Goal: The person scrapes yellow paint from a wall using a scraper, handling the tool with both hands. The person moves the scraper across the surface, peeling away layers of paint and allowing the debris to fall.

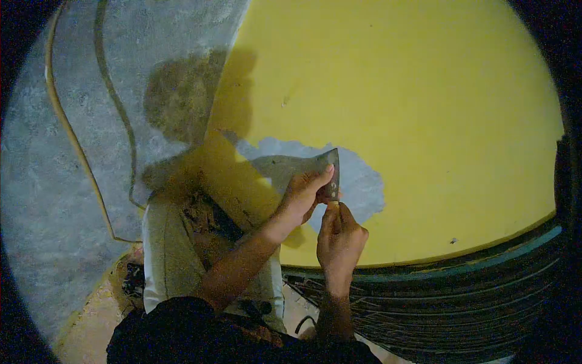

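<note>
A putty knife [333, 176] with a dark, flared metal blade points upward in front of me. My right hand [341, 239] is closed around its short handle below the blade. My left hand [307, 193] grips the blade from the left, its thumb pressed flat on the metal and its other fingers curled behind. Just beyond both hands, an irregular grey patch [362, 182] with ragged edges shows in the yellow surface [412, 121].
On the left is a mottled grey surface [36, 164], where a tan cable or thin pipe [73, 136] runs down beside its shadow. A dark ribbed object [448, 303] with a teal edge lies lower right. Something pale-edged [167, 255] stands by my left forearm.
</note>
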